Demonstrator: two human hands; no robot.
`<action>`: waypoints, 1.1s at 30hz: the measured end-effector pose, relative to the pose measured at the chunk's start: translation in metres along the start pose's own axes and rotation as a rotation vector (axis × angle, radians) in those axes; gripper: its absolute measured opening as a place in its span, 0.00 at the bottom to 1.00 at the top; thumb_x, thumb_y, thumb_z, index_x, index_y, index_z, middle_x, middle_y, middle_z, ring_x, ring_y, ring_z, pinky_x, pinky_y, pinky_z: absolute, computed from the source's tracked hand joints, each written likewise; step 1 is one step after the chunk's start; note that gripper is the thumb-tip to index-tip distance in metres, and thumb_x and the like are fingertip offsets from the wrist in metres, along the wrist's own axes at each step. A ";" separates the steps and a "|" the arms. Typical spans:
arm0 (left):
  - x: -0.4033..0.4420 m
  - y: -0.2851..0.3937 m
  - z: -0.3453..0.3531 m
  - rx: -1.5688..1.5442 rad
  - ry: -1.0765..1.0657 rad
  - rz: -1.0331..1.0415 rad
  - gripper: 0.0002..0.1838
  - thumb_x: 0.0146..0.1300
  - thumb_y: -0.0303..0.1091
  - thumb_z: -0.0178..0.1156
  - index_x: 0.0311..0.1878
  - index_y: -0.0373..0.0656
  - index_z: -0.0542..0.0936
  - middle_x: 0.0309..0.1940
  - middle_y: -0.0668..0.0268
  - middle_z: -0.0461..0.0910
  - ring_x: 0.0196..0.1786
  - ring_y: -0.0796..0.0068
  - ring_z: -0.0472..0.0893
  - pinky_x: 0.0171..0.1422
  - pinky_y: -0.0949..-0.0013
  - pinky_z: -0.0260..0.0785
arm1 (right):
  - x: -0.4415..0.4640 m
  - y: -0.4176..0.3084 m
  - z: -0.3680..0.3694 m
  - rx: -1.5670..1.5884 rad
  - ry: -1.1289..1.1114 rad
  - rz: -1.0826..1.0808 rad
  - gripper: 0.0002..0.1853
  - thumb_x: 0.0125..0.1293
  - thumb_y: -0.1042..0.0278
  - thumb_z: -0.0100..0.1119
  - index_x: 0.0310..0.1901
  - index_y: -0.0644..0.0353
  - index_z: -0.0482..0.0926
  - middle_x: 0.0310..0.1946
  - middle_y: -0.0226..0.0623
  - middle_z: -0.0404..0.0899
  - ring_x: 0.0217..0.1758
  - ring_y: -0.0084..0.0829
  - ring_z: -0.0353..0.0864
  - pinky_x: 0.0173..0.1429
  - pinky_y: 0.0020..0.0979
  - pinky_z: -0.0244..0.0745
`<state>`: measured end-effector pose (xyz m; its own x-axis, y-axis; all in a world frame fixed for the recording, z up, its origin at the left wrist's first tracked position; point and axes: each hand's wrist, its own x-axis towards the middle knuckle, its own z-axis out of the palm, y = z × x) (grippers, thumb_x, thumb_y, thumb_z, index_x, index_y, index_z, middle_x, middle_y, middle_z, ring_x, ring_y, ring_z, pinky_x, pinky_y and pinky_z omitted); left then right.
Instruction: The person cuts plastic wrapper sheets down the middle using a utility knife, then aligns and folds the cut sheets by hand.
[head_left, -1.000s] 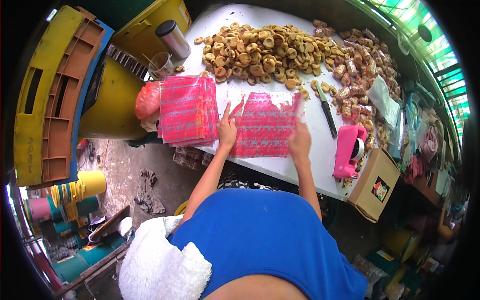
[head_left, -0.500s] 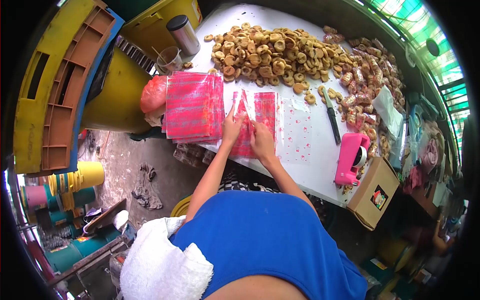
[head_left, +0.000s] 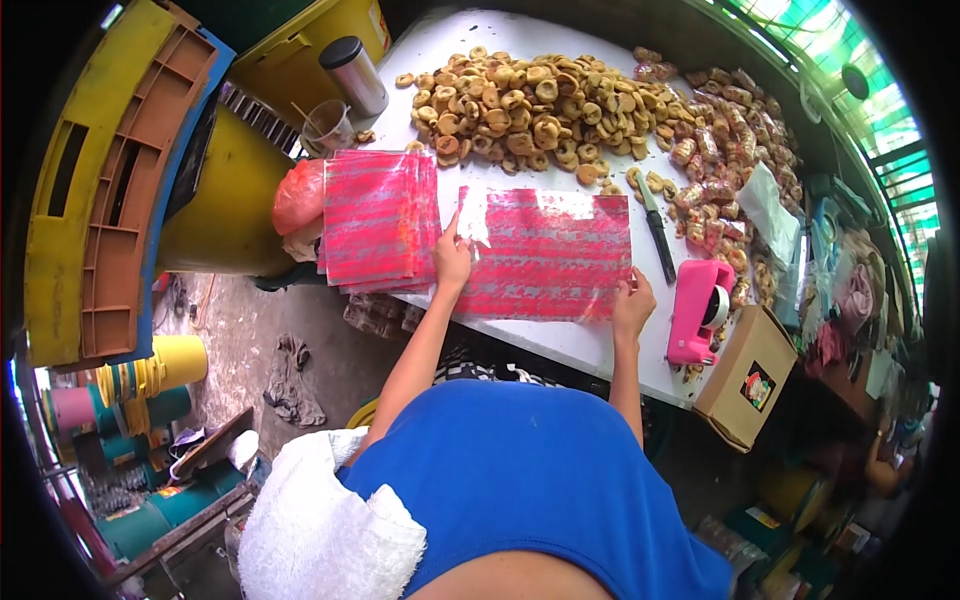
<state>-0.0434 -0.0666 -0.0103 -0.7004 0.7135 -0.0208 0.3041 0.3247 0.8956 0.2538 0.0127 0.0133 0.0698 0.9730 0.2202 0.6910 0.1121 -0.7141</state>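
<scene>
Apparently pulling a rectangular red-and-grey printed plastic sheet point(head_left: 550, 258) flat across the white desk point(head_left: 428, 45), likely against curling. Clamped on its right edge, near the lower corner, with the right-hand grip point(head_left: 632, 296); steadied at its left edge with the left-hand grip point(head_left: 453, 256), probably as an anchor, though impossible to tell if pinching or just pressing. With similar stacked printed sheets point(head_left: 370, 222) just to the left, presumably for easy reach, and heaped golden-brown ring-shaped biscuits point(head_left: 540, 112) beyond, perhaps to spare working space.
</scene>
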 end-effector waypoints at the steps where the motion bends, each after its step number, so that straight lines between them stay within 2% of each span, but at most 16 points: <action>1: 0.000 0.000 0.000 0.010 0.000 -0.008 0.34 0.55 0.19 0.59 0.67 0.52 0.68 0.26 0.64 0.74 0.30 0.75 0.72 0.39 0.71 0.68 | 0.000 0.008 0.001 -0.025 -0.072 0.066 0.20 0.56 0.77 0.61 0.53 0.67 0.77 0.37 0.49 0.78 0.41 0.45 0.80 0.49 0.38 0.74; 3: -0.001 0.001 0.001 0.023 -0.006 -0.011 0.34 0.55 0.19 0.60 0.67 0.52 0.69 0.26 0.64 0.74 0.30 0.75 0.72 0.39 0.70 0.68 | -0.002 0.012 0.002 -0.049 -0.139 0.138 0.23 0.54 0.75 0.63 0.54 0.68 0.75 0.39 0.48 0.77 0.43 0.45 0.79 0.51 0.38 0.74; 5: -0.001 0.003 0.000 0.033 0.001 -0.014 0.34 0.56 0.20 0.59 0.67 0.53 0.69 0.25 0.64 0.73 0.29 0.74 0.72 0.39 0.70 0.68 | -0.006 -0.004 0.003 -0.328 -0.200 0.129 0.28 0.53 0.72 0.65 0.58 0.67 0.72 0.44 0.47 0.73 0.51 0.44 0.74 0.57 0.39 0.70; 9: -0.003 0.008 -0.002 0.075 0.007 -0.001 0.33 0.56 0.20 0.59 0.67 0.53 0.69 0.24 0.64 0.72 0.28 0.74 0.72 0.38 0.70 0.67 | -0.008 -0.013 0.006 -0.487 -0.268 0.115 0.30 0.54 0.69 0.65 0.60 0.65 0.69 0.50 0.45 0.70 0.56 0.44 0.70 0.58 0.41 0.68; 11: -0.004 0.015 -0.005 0.142 -0.019 -0.027 0.33 0.55 0.21 0.58 0.67 0.52 0.68 0.29 0.51 0.78 0.31 0.56 0.79 0.40 0.59 0.70 | -0.012 -0.014 0.007 -0.602 -0.233 0.019 0.29 0.54 0.67 0.64 0.59 0.64 0.69 0.49 0.44 0.70 0.54 0.43 0.71 0.57 0.42 0.68; 14: -0.003 0.009 -0.002 0.136 -0.008 -0.011 0.33 0.55 0.22 0.58 0.67 0.52 0.68 0.27 0.51 0.78 0.31 0.56 0.79 0.40 0.58 0.69 | -0.012 -0.019 0.007 -0.629 -0.246 0.020 0.29 0.54 0.66 0.64 0.59 0.64 0.69 0.49 0.44 0.70 0.54 0.43 0.71 0.56 0.42 0.68; 24: -0.004 0.010 -0.001 0.125 0.022 0.023 0.33 0.55 0.21 0.58 0.66 0.50 0.68 0.31 0.47 0.79 0.33 0.54 0.80 0.41 0.58 0.69 | -0.011 -0.012 0.007 -0.628 -0.211 0.028 0.25 0.54 0.68 0.62 0.55 0.63 0.72 0.50 0.43 0.69 0.55 0.42 0.70 0.56 0.41 0.68; 27: -0.004 0.013 -0.002 0.145 0.009 -0.008 0.33 0.55 0.21 0.58 0.66 0.49 0.68 0.32 0.46 0.80 0.33 0.53 0.81 0.42 0.58 0.70 | -0.009 -0.007 0.006 -0.576 -0.148 -0.005 0.23 0.55 0.70 0.61 0.54 0.64 0.73 0.49 0.45 0.72 0.53 0.44 0.73 0.55 0.42 0.70; 29: -0.005 0.014 -0.002 0.124 -0.006 -0.020 0.32 0.55 0.21 0.58 0.66 0.46 0.68 0.37 0.47 0.79 0.38 0.53 0.80 0.46 0.59 0.70 | -0.005 -0.004 0.007 -0.269 -0.158 0.063 0.19 0.56 0.73 0.58 0.51 0.65 0.75 0.45 0.48 0.76 0.49 0.46 0.77 0.53 0.42 0.72; 30: -0.005 0.013 -0.002 0.125 -0.003 -0.021 0.32 0.55 0.21 0.58 0.66 0.46 0.68 0.37 0.47 0.79 0.38 0.53 0.80 0.46 0.59 0.70 | -0.004 -0.008 0.009 -0.267 -0.160 0.060 0.19 0.56 0.73 0.58 0.51 0.65 0.75 0.45 0.48 0.76 0.49 0.46 0.77 0.53 0.42 0.72; 32: -0.008 0.010 0.002 0.213 0.114 0.171 0.31 0.57 0.24 0.59 0.66 0.41 0.67 0.43 0.48 0.78 0.44 0.52 0.79 0.52 0.59 0.70 | -0.006 -0.030 0.015 -0.091 -0.162 -0.156 0.14 0.56 0.76 0.55 0.46 0.66 0.76 0.40 0.50 0.78 0.46 0.48 0.78 0.51 0.43 0.73; 33: -0.009 0.011 0.008 0.281 0.256 0.353 0.29 0.57 0.27 0.60 0.64 0.37 0.67 0.47 0.48 0.75 0.49 0.52 0.76 0.57 0.58 0.68 | -0.010 -0.058 0.014 -0.040 -0.221 -0.160 0.13 0.56 0.77 0.54 0.44 0.66 0.77 0.39 0.50 0.78 0.45 0.48 0.78 0.50 0.44 0.72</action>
<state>-0.0283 -0.0644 -0.0040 -0.6483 0.6465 0.4021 0.6876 0.2705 0.6738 0.2028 -0.0010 0.0427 -0.1980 0.9644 0.1750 0.7086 0.2642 -0.6543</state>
